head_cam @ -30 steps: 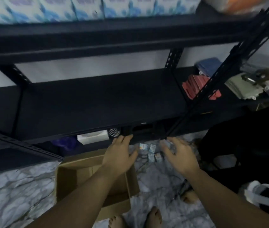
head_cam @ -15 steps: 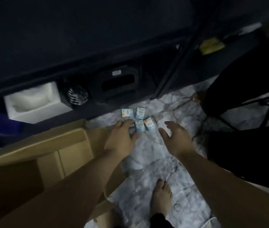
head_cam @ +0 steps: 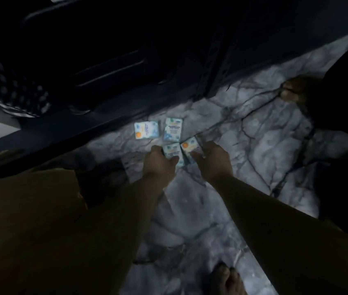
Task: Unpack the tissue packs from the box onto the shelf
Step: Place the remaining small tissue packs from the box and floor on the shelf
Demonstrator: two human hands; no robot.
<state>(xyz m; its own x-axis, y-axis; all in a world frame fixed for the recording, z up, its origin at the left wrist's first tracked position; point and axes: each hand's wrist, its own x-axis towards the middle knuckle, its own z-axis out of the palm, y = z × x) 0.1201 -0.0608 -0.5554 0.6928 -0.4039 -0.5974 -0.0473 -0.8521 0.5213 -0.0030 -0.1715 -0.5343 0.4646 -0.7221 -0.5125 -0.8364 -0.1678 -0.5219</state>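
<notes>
**Caller:** Both hands had closed on packs! Left hand [head_cam: 159, 161] curled round the near-left tissue pack [head_cam: 174, 153], right hand [head_cam: 213, 159] pinching the near-right tissue pack [head_cam: 191, 146], thumb on its face.

**Analyst:** And a second before, those hands were spread and empty up by the shelf edge. Then the head dropped, the hands went down to the marble floor [head_cam: 254, 145], and half a second back the fingers were only just reaching the packs. That read as the pick-up step begun.

**Caller:** Two more packs [head_cam: 158, 130] lay just beyond, flat on the floor, untouched.

**Analyst:** So at least another trip seemed needed. All four sat close against the dark shelf base [head_cam: 96, 133], with the cardboard box [head_cam: 30, 209] to the left.

**Caller:** Room to move?

**Analyst:** Open floor lay to the right and towards the person. The shelf post [head_cam: 215, 67] stood right behind the packs, so lifting straight up and back looked the safer line. A bare foot [head_cam: 226, 277] was planted near the bottom edge
</notes>
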